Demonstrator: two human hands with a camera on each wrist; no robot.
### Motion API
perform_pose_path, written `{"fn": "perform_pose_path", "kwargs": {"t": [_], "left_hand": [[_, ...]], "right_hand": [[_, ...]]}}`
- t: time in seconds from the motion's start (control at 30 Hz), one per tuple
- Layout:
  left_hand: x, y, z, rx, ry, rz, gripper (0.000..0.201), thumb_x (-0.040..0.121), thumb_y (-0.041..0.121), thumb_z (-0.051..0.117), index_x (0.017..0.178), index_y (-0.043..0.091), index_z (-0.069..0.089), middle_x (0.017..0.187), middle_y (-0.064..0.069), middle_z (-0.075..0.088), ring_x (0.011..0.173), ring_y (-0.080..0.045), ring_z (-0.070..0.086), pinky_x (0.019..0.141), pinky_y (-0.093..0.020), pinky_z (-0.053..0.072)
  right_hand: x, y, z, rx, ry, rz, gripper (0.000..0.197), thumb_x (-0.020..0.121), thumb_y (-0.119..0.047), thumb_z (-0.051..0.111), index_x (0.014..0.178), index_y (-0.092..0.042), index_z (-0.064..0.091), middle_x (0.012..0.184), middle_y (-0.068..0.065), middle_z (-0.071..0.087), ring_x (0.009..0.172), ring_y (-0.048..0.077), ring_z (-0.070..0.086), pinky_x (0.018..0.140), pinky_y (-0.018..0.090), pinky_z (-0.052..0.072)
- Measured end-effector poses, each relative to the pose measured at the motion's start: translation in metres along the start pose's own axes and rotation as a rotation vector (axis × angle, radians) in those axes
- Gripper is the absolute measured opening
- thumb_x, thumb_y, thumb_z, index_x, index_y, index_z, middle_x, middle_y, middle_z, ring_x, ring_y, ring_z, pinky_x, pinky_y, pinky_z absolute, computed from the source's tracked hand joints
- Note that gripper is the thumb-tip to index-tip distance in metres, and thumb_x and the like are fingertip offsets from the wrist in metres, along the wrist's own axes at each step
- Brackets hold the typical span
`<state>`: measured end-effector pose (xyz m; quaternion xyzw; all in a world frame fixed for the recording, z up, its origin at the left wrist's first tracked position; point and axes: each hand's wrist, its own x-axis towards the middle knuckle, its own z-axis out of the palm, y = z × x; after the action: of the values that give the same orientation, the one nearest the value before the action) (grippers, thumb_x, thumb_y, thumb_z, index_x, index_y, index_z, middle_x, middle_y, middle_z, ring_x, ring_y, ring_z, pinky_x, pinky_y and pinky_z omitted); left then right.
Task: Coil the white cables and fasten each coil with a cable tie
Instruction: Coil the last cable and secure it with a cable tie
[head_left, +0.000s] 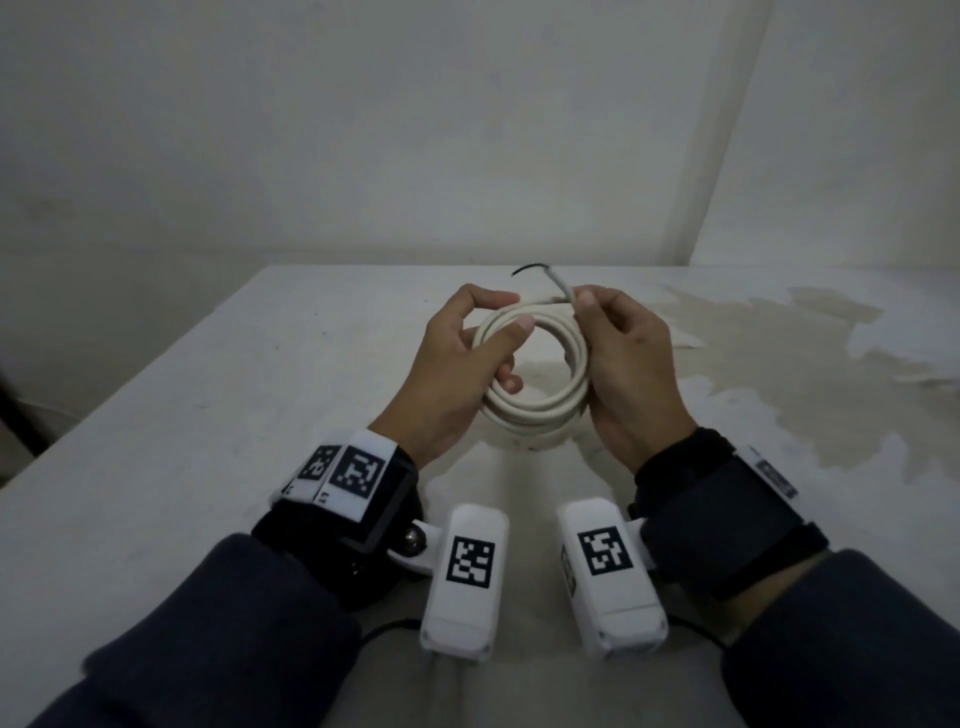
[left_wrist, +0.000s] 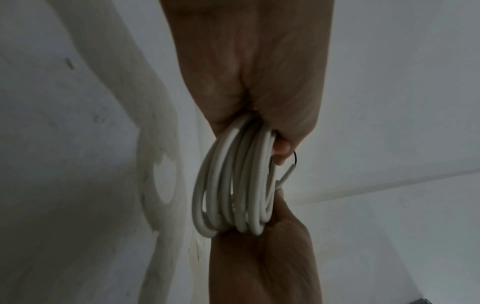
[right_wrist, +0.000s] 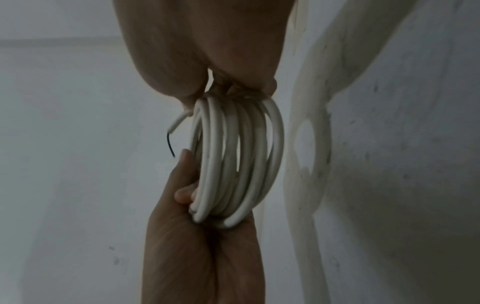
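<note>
A white cable coil (head_left: 535, 410) of several loops hangs above the table, held between both hands. My left hand (head_left: 511, 313) grips the coil's left side, thumb over the top strands and fingers curled through the ring. My right hand (head_left: 597, 332) grips the right side and pinches the free cable end (head_left: 558, 283), from whose tip a thin black wire (head_left: 524, 269) pokes out. In the left wrist view the coil (left_wrist: 233, 185) is seen edge-on between the left hand (left_wrist: 254, 82) and the right hand (left_wrist: 265, 257). In the right wrist view the coil (right_wrist: 233, 160) and cable end (right_wrist: 176, 123) show likewise.
The white table (head_left: 208, 415) carries a tan stain (head_left: 779, 364) on its right half and a patch under the coil. Its left edge runs diagonally at the left of the head view. A pale wall stands right behind the table's far edge.
</note>
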<state>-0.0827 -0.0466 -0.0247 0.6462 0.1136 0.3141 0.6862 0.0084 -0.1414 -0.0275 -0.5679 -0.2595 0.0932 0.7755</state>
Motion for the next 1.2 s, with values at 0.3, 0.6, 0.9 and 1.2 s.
{"fn": "perform_pose_path", "kwargs": {"t": [0.3, 0.6, 0.9, 1.2], "left_hand": [[-0.002, 0.002, -0.003, -0.101, -0.062, -0.072, 0.007, 0.094, 0.007, 0.056, 0.091, 0.012, 0.053, 0.063, -0.003, 0.041, 0.037, -0.006, 0.03, 0.036, -0.017, 0.03], [0.0, 0.0, -0.006, -0.052, -0.028, -0.065, 0.027, 0.097, 0.021, 0.053, 0.124, 0.025, 0.053, 0.059, 0.011, 0.052, 0.04, -0.004, 0.029, 0.038, -0.017, 0.027], [0.0, 0.001, -0.001, -0.117, 0.064, -0.091, 0.017, 0.097, 0.019, 0.054, 0.083, 0.015, 0.046, 0.062, -0.001, 0.037, 0.038, -0.007, 0.025, 0.035, -0.015, 0.023], [-0.005, -0.001, 0.009, -0.142, 0.179, -0.124, 0.018, 0.099, 0.019, 0.05, 0.081, 0.016, 0.048, 0.067, -0.003, 0.043, 0.035, -0.005, 0.03, 0.034, -0.014, 0.026]], "right_hand": [[0.002, -0.003, -0.011, 0.244, -0.123, 0.201, 0.023, 0.083, 0.005, 0.065, 0.095, -0.013, 0.06, 0.078, 0.007, 0.07, 0.065, 0.016, 0.063, 0.062, 0.028, 0.052], [0.001, -0.003, -0.004, 0.11, -0.118, 0.179, 0.012, 0.081, 0.003, 0.069, 0.085, -0.008, 0.066, 0.089, 0.019, 0.066, 0.076, 0.024, 0.062, 0.073, 0.03, 0.052], [0.004, 0.002, -0.003, -0.17, -0.094, -0.054, 0.017, 0.088, -0.014, 0.068, 0.075, -0.004, 0.066, 0.074, 0.02, 0.068, 0.07, 0.033, 0.065, 0.067, 0.035, 0.054], [0.0, -0.005, -0.009, -0.358, -0.218, 0.013, 0.036, 0.062, -0.042, 0.085, 0.08, -0.016, 0.067, 0.089, 0.006, 0.071, 0.083, 0.025, 0.071, 0.083, 0.046, 0.056]]}}
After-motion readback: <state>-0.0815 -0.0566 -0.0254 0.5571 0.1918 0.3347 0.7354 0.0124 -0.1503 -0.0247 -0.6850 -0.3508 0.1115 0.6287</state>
